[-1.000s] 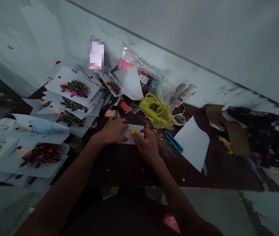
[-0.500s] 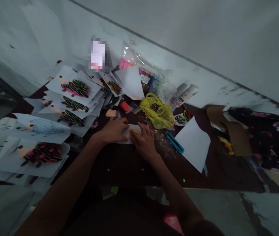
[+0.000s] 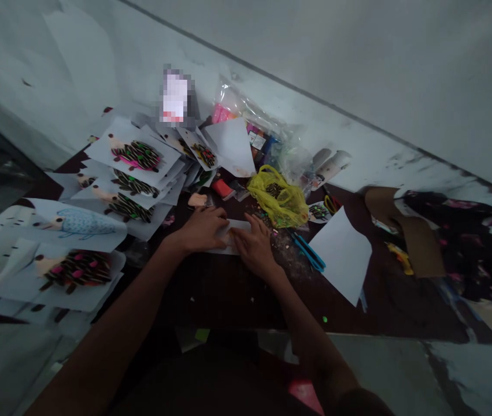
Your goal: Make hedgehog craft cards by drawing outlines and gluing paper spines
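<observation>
A small white paper card lies on the dark table between my hands. My left hand is bent over the card's left part, its thumb and fingers closed on it. On the right part rests my right hand, fingers stretched out and slightly apart, thumb side toward the middle of the card. What lies under the right fingers is hidden. A peach-coloured lump, which looks like modelling clay, sits just beyond my left hand. Blue-handled scissors lie right of my right hand.
Paper sheets with clay hedgehogs are stacked at the left. A yellow plastic bag stands behind my right hand among crumbs. White paper lies at the right, brown cardboard beyond it. A blurred-out phone-like object leans on the wall.
The yellow piece that showed beside my right thumb is now covered by my right fingers. My left hand has hardly moved, and the view has shifted slightly.
</observation>
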Demonstrator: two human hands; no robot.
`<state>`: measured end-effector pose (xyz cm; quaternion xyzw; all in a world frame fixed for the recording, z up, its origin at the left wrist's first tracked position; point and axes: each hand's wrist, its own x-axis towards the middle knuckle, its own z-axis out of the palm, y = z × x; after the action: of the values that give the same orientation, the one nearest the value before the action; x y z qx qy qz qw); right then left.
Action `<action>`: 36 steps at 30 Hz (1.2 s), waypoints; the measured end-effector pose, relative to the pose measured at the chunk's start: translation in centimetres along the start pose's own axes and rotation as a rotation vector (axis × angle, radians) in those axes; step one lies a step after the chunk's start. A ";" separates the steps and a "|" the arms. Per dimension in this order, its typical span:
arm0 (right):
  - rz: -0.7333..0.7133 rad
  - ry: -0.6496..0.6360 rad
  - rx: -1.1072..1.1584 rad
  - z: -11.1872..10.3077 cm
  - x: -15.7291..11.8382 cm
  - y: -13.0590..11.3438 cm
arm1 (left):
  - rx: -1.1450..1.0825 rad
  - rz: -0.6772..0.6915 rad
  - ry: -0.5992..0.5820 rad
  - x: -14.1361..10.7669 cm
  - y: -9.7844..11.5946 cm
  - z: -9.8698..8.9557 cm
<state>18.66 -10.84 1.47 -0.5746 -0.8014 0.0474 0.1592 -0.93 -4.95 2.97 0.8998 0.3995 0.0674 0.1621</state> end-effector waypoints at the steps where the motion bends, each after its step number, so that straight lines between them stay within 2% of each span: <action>1: -0.001 -0.005 0.014 0.0 0.1 0.0 | 0.006 0.000 0.001 0.0 0.0 0.0; 7: 0.000 -0.033 0.081 0.1 0.2 0.4 | 0.001 -0.001 0.000 0.1 -0.1 0.0; 11: 0.025 0.002 0.049 0.1 0.0 0.3 | 0.001 -0.008 -0.003 0.0 0.0 -0.1; 23: -0.009 -0.046 0.069 -0.1 0.2 0.2 | -0.013 0.000 0.005 0.0 0.0 -0.1; 27: -0.022 -0.010 0.017 -0.6 -0.5 0.1 | -0.023 0.007 0.008 0.0 0.0 -0.2; 36: -0.094 -0.037 -0.091 -0.9 -0.6 -0.2 | -0.035 0.003 0.004 -0.1 0.1 -0.2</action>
<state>18.98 -11.53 2.28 -0.5422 -0.8315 0.0141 0.1200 -0.98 -4.99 3.24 0.8971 0.3974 0.0763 0.1772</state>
